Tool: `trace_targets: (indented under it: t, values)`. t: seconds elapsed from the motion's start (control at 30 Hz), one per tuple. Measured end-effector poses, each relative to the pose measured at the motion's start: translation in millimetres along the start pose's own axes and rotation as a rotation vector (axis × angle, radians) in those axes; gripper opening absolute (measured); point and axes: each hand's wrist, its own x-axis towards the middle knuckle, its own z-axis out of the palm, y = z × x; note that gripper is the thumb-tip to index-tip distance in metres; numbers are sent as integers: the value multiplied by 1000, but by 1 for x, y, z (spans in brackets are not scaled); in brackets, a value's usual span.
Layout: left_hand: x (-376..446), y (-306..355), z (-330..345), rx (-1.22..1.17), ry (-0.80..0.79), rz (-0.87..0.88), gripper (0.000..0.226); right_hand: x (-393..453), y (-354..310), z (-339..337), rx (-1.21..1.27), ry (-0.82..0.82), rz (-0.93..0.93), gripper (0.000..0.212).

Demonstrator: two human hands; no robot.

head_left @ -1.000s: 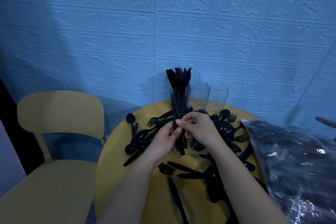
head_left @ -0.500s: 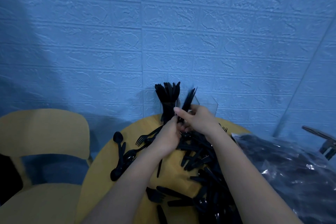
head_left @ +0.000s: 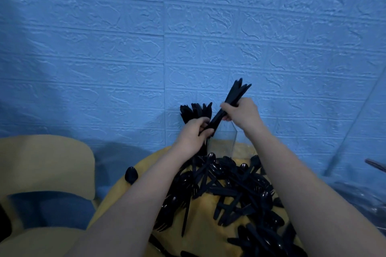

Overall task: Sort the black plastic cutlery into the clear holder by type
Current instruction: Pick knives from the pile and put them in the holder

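Right hand [head_left: 243, 113] curled around a bundle of black knives [head_left: 231, 100], gripping it mid-length; bundle tilted, tips up and to the right, lower end down-left. Left hand [head_left: 193, 133] grips the lower end of that same bundle, fingers wrapped round it. Both hands raised over the clear holder [head_left: 224, 142], which stands at the far edge of the round yellow table [head_left: 208, 225] by the blue wall [head_left: 146, 48]. Holder's left compartment is full of upright black cutlery [head_left: 195, 110], just behind the left hand; the next compartment looks see-through, contents unclear. Loose pile of black forks, spoons and knives [head_left: 236, 190] on the table between the forearms. Yellow chair [head_left: 46, 165] at left. Clear plastic bag [head_left: 363, 200] at right edge.
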Motion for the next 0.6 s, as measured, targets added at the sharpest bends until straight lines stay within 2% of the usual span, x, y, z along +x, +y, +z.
trace_targets:
  t: [0.13, 0.23, 0.4, 0.47, 0.6]
  values:
    - [5, -36, -1, 323, 17, 17, 35, 21, 0, 7, 27, 104, -67, 25]
    - [1, -50, 2, 464, -38, 69, 41, 34, 4, 25, -48, 51, -102, 28]
    - [-1, -53, 2, 434, -51, 93, 49, 40, 21, 53, -398, -208, -121, 26]
    - [-3, -52, 0, 440, -79, 77, 48, 39, 28, 55, -513, -310, -118, 33]
    - [-12, -43, 4, 376, -73, 50, 37, 28, 28, 32, -495, -394, -141, 52]
